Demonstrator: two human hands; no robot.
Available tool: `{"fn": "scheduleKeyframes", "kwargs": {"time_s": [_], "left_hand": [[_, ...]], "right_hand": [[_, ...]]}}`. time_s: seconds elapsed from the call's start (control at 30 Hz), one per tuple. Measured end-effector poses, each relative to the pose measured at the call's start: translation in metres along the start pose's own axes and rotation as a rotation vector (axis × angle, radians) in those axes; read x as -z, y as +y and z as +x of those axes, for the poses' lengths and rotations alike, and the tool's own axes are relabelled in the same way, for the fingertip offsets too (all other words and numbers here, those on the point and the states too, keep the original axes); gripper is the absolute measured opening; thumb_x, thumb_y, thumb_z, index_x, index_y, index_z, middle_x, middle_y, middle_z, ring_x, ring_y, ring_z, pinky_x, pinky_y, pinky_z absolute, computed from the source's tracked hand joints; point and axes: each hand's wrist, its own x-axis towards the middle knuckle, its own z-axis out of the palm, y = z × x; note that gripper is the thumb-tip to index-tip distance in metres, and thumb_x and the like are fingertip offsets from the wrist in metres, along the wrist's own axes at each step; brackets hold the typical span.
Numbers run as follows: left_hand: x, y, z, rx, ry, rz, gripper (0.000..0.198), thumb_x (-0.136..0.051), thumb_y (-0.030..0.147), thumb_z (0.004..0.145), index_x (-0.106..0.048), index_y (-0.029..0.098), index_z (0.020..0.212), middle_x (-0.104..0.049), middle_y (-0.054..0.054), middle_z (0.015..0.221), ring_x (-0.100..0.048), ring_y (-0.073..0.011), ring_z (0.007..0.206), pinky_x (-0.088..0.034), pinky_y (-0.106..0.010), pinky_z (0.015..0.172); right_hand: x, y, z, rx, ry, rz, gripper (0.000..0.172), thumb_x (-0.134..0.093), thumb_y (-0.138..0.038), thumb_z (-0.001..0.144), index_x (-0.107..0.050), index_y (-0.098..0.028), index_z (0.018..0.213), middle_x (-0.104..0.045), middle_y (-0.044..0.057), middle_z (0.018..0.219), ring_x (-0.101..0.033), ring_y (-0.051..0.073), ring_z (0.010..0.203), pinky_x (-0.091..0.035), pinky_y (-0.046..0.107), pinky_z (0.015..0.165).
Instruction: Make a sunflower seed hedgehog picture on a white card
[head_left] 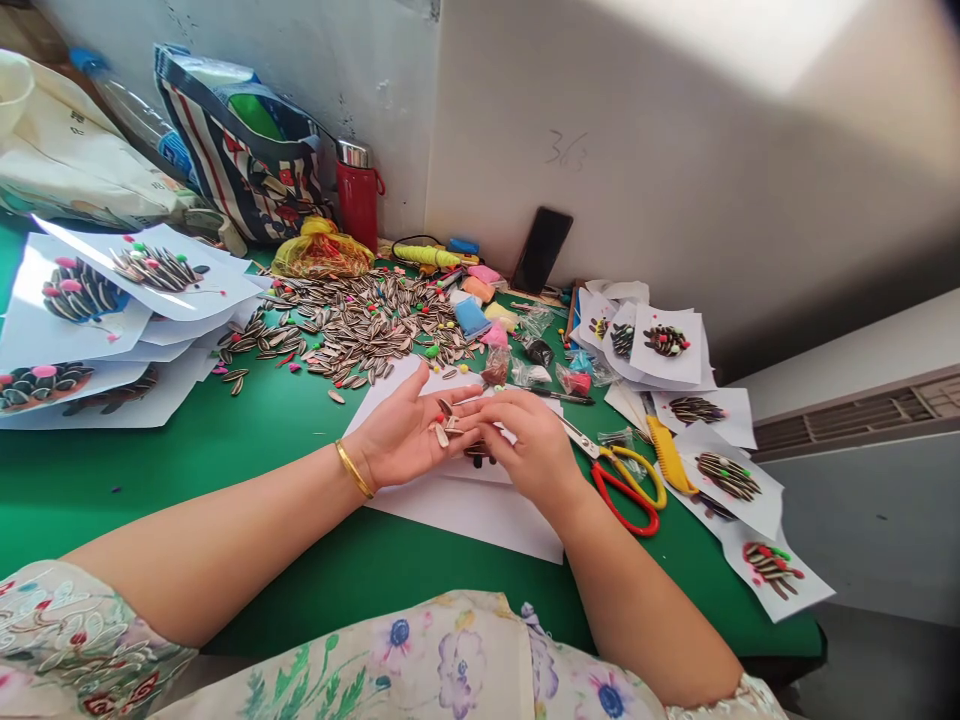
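In the head view, the left hand (pixel 401 430) lies palm up over the table (pixel 285 540), its fingers spread wide and nearly flat, with a few seeds (pixel 444 432) loose in the hollow of the palm. The right hand (pixel 531 445) comes in from the other side, fingers curled and drawn close together at the left fingertips; whether they pinch a seed I cannot tell, as the hand itself hides it.

Below both hands is a white sheet (pixel 457 515), and a dark cluster (pixel 480 458) shows on paper just under the fingers (mostly covered, so its shape is unclear). The heap (pixel 375 320) of seeds spreads beyond the left hand, with small bags of clay (pixel 471 318) beside it. The scissors (pixel 630 490) lie near the right wrist, handles toward the person — apart from the hand. Paper pictures lie at both sides, a left stack (pixel 172 330) and a right group (pixel 739 500).

The step in hand seems to be sorting or picking seeds from the palm. As I judge it, the next move calls for a light, precise pinch on one seed — and a steady, level left palm, since a tilt could spill the rest.
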Motion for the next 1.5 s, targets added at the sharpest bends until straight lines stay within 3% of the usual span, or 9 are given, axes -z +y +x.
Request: {"fn": "scheduleKeyframes", "kwargs": {"time_s": [0.1,0.4,0.57,0.67,0.73,0.83,1.03,1.5], "left_hand": [[0.002,0.0,0.0,0.002,-0.018,-0.014,0.067,-0.031,0.059,0.098,-0.051,0.005,0.132,-0.065,-0.021,0.107,-0.067,-0.0239,0.089,-0.055,-0.038,0.084],[0.007,-0.002,0.0,0.038,-0.082,-0.028,0.067,-0.032,0.061,0.097,-0.054,0.005,0.126,-0.066,-0.016,0.092,-0.061,-0.0174,0.064,-0.053,-0.03,0.062],[0.001,0.003,0.001,-0.019,0.026,-0.061,0.065,-0.033,0.059,0.098,-0.052,0.005,0.129,-0.064,-0.023,0.114,-0.067,-0.029,0.103,-0.057,-0.04,0.085],[0.004,0.008,0.003,-0.071,0.119,-0.098,0.058,-0.037,0.055,0.099,-0.055,0.006,0.125,-0.065,-0.019,0.103,-0.068,-0.0261,0.097,-0.058,-0.03,0.067],[0.009,0.012,0.005,-0.102,0.153,-0.116,0.054,-0.036,0.052,0.1,-0.056,0.007,0.122,-0.063,-0.014,0.089,-0.068,-0.0218,0.083,-0.05,-0.022,0.05],[0.015,0.016,0.008,-0.129,0.166,-0.127,0.054,-0.033,0.05,0.101,-0.057,0.006,0.12,-0.058,-0.01,0.079,-0.065,-0.0177,0.07,-0.041,-0.019,0.041],[0.015,0.015,0.01,-0.142,0.186,-0.143,0.053,-0.032,0.049,0.102,-0.057,0.006,0.12,-0.057,-0.009,0.079,-0.064,-0.0165,0.068,-0.042,-0.019,0.042],[0.016,0.015,0.01,-0.138,0.205,-0.145,0.052,-0.034,0.05,0.101,-0.059,0.008,0.117,-0.058,-0.01,0.079,-0.063,-0.0175,0.068,-0.046,-0.02,0.044]], "right_hand": [[0.007,0.001,0.001,-0.025,0.026,0.016,0.018,-0.057,-0.016,0.093,-0.072,-0.024,0.098,-0.069,0.005,0.096,-0.062,0.019,0.092,-0.05,0.035,0.085],[-0.013,-0.003,-0.001,0.002,-0.031,0.022,0.013,-0.063,-0.018,0.089,-0.074,-0.023,0.094,-0.073,0.006,0.098,-0.063,0.022,0.093,-0.049,0.038,0.084],[0.013,0.007,0.001,-0.215,0.014,0.046,0.017,-0.055,-0.019,0.091,-0.071,-0.023,0.096,-0.074,0.002,0.092,-0.064,0.018,0.083,-0.049,0.03,0.078],[0.028,0.015,0.001,-0.372,-0.11,-0.039,0.015,-0.057,-0.019,0.086,-0.071,-0.023,0.09,-0.072,0.0,0.087,-0.061,0.016,0.074,-0.045,0.027,0.067],[0.032,0.018,0.001,-0.444,-0.254,-0.098,0.015,-0.057,-0.019,0.084,-0.071,-0.024,0.088,-0.072,-0.001,0.085,-0.06,0.015,0.071,-0.04,0.026,0.062],[0.033,0.018,0.003,-0.505,-0.417,-0.175,0.016,-0.056,-0.02,0.084,-0.071,-0.025,0.083,-0.071,-0.001,0.079,-0.058,0.015,0.069,-0.035,0.025,0.057],[0.025,0.018,0.005,-0.427,-0.442,-0.275,0.016,-0.057,-0.019,0.083,-0.071,-0.024,0.081,-0.07,0.001,0.088,-0.059,0.016,0.082,-0.034,0.026,0.063],[0.014,0.016,0.002,-0.357,-0.481,-0.396,0.013,-0.057,-0.02,0.084,-0.068,-0.023,0.078,-0.068,0.001,0.08,-0.056,0.016,0.075,-0.03,0.027,0.06]]}}
